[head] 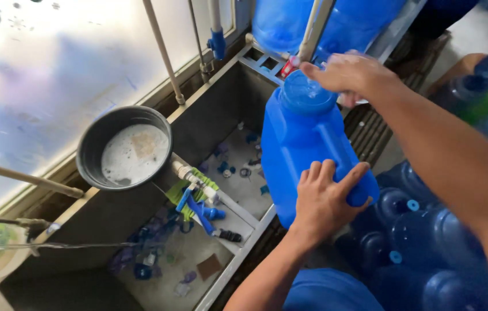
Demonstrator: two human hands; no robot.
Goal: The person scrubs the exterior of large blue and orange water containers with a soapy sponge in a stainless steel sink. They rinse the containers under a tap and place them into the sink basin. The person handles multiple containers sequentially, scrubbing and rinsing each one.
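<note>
The left hand (323, 198) sits just below and right of the frame's centre, back of the hand up. Its four fingers lie close together, pointing toward twelve o'clock, and the thumb (352, 175) splays out toward two o'clock, so the hand is curled in a grip. Its bare forearm runs down toward seven o'clock and leaves at the bottom edge.

The right hand (348, 74) is higher, toward one o'clock from the left hand. Its fingers point to nine o'clock and bend downward, palm down. Its bare forearm stretches toward four o'clock, growing wide as it passes out at the right edge.
</note>
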